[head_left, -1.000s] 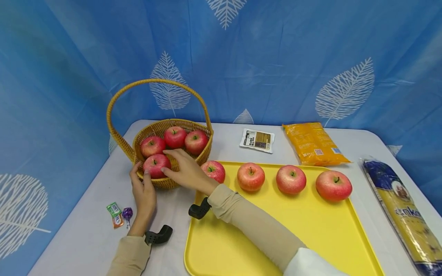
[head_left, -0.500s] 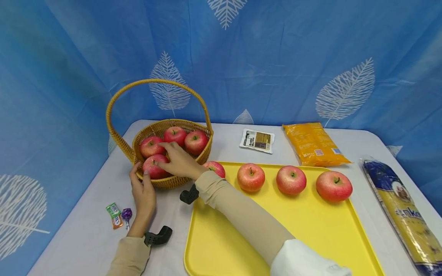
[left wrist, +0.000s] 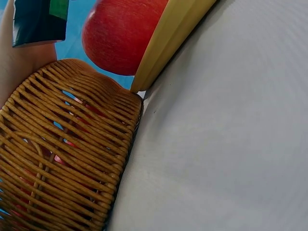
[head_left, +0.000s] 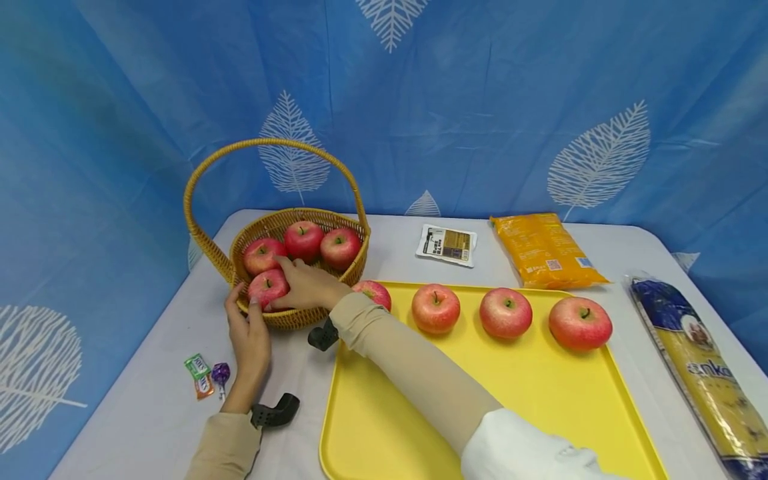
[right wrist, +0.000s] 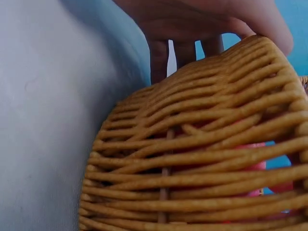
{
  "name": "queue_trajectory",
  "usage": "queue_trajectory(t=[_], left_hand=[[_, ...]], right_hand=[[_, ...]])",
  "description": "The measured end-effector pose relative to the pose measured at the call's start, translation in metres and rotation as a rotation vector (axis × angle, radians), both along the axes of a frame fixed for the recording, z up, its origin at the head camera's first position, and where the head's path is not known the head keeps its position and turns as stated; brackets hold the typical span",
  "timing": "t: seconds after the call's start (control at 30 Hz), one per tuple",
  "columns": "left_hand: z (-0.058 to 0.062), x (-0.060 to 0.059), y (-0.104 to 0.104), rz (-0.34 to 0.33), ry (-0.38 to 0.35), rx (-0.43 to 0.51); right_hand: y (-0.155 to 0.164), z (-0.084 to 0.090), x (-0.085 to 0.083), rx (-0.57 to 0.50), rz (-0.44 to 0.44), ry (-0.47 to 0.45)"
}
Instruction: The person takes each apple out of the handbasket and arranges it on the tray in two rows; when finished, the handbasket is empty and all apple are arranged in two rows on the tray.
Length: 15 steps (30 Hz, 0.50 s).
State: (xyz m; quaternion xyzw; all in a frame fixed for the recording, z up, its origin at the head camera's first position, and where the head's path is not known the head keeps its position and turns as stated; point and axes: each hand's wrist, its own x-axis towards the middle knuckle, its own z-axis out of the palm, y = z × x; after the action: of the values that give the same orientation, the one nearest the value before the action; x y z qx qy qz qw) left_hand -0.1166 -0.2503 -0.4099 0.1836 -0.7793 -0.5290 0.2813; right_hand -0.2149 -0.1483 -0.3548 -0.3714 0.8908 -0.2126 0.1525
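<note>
In the head view a woven basket [head_left: 294, 320] with a tall arched handle holds several red apples. My left hand [head_left: 249, 337] is at its left front wall, thumb by the rim and fingers along the outside; the right wrist view shows this left hand [right wrist: 192, 29] gripping the wall. My right hand [head_left: 312, 287] reaches over the rim into the basket. Its thumb and fingers curve round the right side of the front apple [head_left: 267, 287], the fingertips partly hidden between the apples. A rear-left apple [head_left: 262, 256] lies right behind those fingers.
Right of the basket is a yellow tray [head_left: 540, 400] with a row of several apples [head_left: 435, 309]. Behind it lie a small white packet [head_left: 447, 245] and an orange bag [head_left: 546, 252]. A long package [head_left: 699, 360] is at right; candies [head_left: 201, 373] and a purple lollipop [head_left: 221, 373] at left.
My right hand has shifted left over the apples and then lowered, its fingers going down between the front and rear-left apples. The left hand has stayed at the basket.
</note>
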Motion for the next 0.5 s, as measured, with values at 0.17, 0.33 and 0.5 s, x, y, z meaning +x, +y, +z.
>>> queue_trajectory(t=[0.17,0.33,0.5], left_hand=[[-0.0035,0.0,-0.0017,0.002,0.003,0.003],[-0.0019,-0.0002,-0.0006,-0.01,0.005,0.003],[-0.0024,-0.0001,-0.0015,-0.014,-0.003,0.003]], right_hand=[[-0.0019,-0.0004,-0.001,-0.004,0.022,-0.026],[-0.0023,0.0012,-0.0025,0.012,0.047,-0.049],[-0.0029,0.0024,-0.0015,0.012,0.052,-0.021]])
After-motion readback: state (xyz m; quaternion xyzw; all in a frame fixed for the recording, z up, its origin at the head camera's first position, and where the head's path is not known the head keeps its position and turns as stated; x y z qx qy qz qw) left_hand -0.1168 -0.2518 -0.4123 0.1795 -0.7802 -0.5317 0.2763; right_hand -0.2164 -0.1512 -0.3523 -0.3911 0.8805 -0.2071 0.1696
